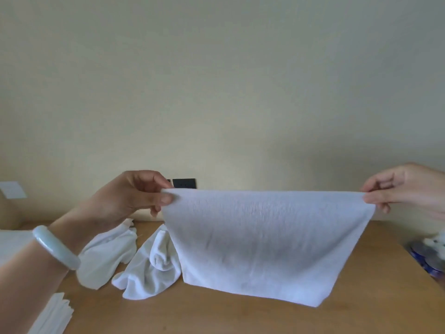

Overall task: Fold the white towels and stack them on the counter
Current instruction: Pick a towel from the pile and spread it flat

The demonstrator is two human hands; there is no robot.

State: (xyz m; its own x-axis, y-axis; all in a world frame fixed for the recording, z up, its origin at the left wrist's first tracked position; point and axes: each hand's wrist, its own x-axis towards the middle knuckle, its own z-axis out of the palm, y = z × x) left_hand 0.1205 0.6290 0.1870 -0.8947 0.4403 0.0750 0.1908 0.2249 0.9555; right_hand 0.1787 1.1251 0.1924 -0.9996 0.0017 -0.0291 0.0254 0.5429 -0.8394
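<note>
Thumb and forefinger of the left hand (134, 196) pinch the top left corner of a white towel (265, 242), the other fingers curled behind it; the right hand (409, 189) pinches the top right corner the same way. The towel hangs stretched between them in front of the person, its top edge nearly level. It is thin, softly textured and lightly creased, and it narrows toward a slanted lower edge that reaches down to the wooden counter (240, 319); whether it touches the wood I cannot tell. A pale green bangle (55, 247) sits on the left wrist. On the counter just left of the hanging towel lie two crumpled white towels (144, 273), one partly under the left forearm. A stack of folded white cloth (53, 317) shows at the lower left corner. At the far left edge stands a brown box (9, 210) bearing a white label, its inside hidden. At the right edge sit blurred blue-and-clear round containers (426, 261) with something white on top; their contents cannot be made out. A black wall plate (184, 183) shows behind the left hand.
</note>
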